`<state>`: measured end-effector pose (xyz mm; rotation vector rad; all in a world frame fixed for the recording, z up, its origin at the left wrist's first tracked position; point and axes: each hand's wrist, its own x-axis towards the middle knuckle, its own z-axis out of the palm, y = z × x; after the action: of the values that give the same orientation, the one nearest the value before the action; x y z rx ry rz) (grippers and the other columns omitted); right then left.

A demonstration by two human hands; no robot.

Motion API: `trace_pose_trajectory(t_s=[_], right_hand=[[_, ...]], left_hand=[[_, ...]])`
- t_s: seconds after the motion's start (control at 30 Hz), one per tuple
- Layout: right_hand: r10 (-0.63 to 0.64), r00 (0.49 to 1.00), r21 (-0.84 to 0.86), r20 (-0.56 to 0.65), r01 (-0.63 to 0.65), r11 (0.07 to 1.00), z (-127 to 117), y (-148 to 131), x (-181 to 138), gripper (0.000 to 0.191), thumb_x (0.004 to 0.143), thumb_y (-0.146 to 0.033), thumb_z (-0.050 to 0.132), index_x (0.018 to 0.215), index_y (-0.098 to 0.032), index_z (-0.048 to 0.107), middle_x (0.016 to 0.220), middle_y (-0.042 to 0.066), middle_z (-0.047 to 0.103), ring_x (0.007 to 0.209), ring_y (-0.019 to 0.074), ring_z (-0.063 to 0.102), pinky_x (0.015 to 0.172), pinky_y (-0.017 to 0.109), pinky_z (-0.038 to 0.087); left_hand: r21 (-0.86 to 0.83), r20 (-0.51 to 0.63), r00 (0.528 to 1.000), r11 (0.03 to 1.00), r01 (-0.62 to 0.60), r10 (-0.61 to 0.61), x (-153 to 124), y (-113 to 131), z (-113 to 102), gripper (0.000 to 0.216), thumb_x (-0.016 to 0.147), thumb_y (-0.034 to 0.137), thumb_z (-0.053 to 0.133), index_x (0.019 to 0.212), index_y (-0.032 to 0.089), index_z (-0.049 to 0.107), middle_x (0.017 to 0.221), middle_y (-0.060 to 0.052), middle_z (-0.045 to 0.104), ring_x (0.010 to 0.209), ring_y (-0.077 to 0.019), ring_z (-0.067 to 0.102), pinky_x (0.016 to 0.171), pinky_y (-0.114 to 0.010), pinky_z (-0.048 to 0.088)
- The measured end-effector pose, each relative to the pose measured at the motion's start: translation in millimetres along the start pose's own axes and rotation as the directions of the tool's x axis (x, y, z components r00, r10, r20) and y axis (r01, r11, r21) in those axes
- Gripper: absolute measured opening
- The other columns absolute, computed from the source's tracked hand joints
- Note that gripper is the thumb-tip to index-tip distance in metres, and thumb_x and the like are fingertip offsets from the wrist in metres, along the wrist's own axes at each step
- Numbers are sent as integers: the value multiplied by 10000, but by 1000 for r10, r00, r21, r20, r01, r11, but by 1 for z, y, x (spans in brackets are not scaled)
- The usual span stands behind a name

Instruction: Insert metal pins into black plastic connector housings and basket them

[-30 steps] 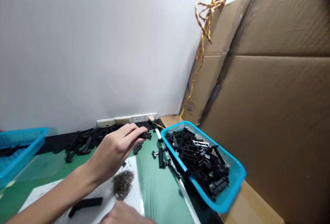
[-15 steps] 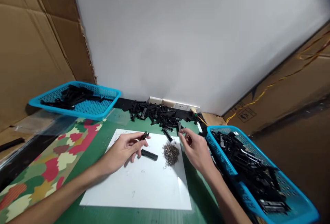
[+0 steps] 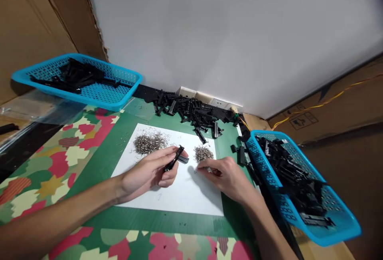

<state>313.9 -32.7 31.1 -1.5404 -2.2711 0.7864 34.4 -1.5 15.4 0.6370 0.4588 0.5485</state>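
Over the middle of the white sheet (image 3: 194, 196), one black part (image 3: 173, 161) sits gripped between thumb and fingers of the left hand (image 3: 160, 169), tilted with its upper end clear, presumably to leave that end exposed to the other hand. Right hand (image 3: 230, 176) is just beside the small metal pile (image 3: 204, 154), fingertips pinched together, too tiny to tell if a bit is between them; that pile and the larger metal pile (image 3: 149, 143) lie on white, likely so pieces show up. Farther out, loose black parts (image 3: 191, 110) heap near the wall (image 3: 194, 32), left basket (image 3: 101, 92) and right basket (image 3: 336, 232) flanking, probably for reach.
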Motion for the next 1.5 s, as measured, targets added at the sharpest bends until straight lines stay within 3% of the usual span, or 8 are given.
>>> trace_pose_trajectory(t_s=[0.23, 0.4, 0.53, 0.7, 0.87, 1.03, 1.33, 1.5], right_hand=[[-5, 999, -123, 36, 10, 992, 6, 1, 8, 233, 974, -172, 647, 1070, -304, 813, 928, -14, 810, 770, 164, 731, 694, 276, 405], [-8, 997, -291, 80, 30, 956, 11, -4, 8, 180, 983, -159, 626, 983, -271, 767, 717, -19, 731, 591, 133, 607, 606, 291, 270], [-24, 996, -371, 82, 53, 927, 12, -2, 7, 139, 1007, -189, 606, 984, -242, 732, 668, -11, 687, 543, 129, 536, 591, 304, 223], [20, 1000, -240, -8, -21, 971, 0, 3, 3, 180, 1020, -221, 610, 1057, -275, 777, 740, -13, 723, 589, 126, 584, 607, 287, 286], [39, 999, -129, 28, -35, 991, -3, 3, 3, 208, 967, -204, 681, 1067, -332, 810, 872, -36, 791, 663, 131, 653, 641, 269, 358], [17, 999, -202, 50, -6, 979, 4, -1, 5, 221, 978, -177, 639, 1038, -312, 803, 867, -23, 793, 692, 142, 687, 644, 284, 340], [10, 991, -389, 133, 43, 920, 5, -6, 2, 149, 1072, -274, 553, 1069, -267, 702, 705, -4, 687, 554, 142, 532, 587, 318, 204], [-21, 989, -302, 150, 66, 951, 0, -4, -2, 159, 1066, -235, 522, 1072, -228, 680, 665, -8, 622, 531, 128, 449, 582, 317, 221]], left_hand=[[-28, 13, 1000, 999, 17, -16, -1, 3, 2, 225, 1114, 290, 472, 1231, 136, 588, 681, 34, 366, 596, -102, 264, 560, -233, 219], [45, -9, 1000, 999, -7, 7, 0, 0, 4, 246, 1111, 346, 511, 1215, 134, 580, 675, 46, 357, 593, -99, 227, 552, -233, 200], [96, -6, 1000, 995, -29, 30, 1, -3, 3, 249, 1112, 363, 509, 1200, 139, 573, 665, 50, 363, 588, -99, 222, 549, -237, 197], [128, -36, 996, 989, -73, 78, 2, -5, 4, 256, 1112, 372, 508, 1216, 145, 563, 661, 58, 347, 585, -96, 236, 543, -242, 185], [199, -39, 992, 973, -113, 124, 4, -5, 4, 284, 1122, 394, 480, 1247, 147, 544, 670, 56, 379, 590, -98, 261, 550, -250, 187], [240, -5, 995, 966, -98, 102, 4, -8, 2, 314, 1117, 416, 493, 1264, 142, 540, 659, 59, 412, 563, -90, 250, 541, -263, 167], [294, 8, 998, 954, -66, 66, 5, -10, 0, 387, 1099, 466, 519, 1307, 142, 558, 654, 53, 441, 545, -89, 271, 512, -272, 131], [309, 14, 999, 950, -46, 44, 5, -9, -3, 412, 1092, 485, 519, 1301, 139, 598, 664, 46, 455, 551, -90, 291, 505, -267, 139]])
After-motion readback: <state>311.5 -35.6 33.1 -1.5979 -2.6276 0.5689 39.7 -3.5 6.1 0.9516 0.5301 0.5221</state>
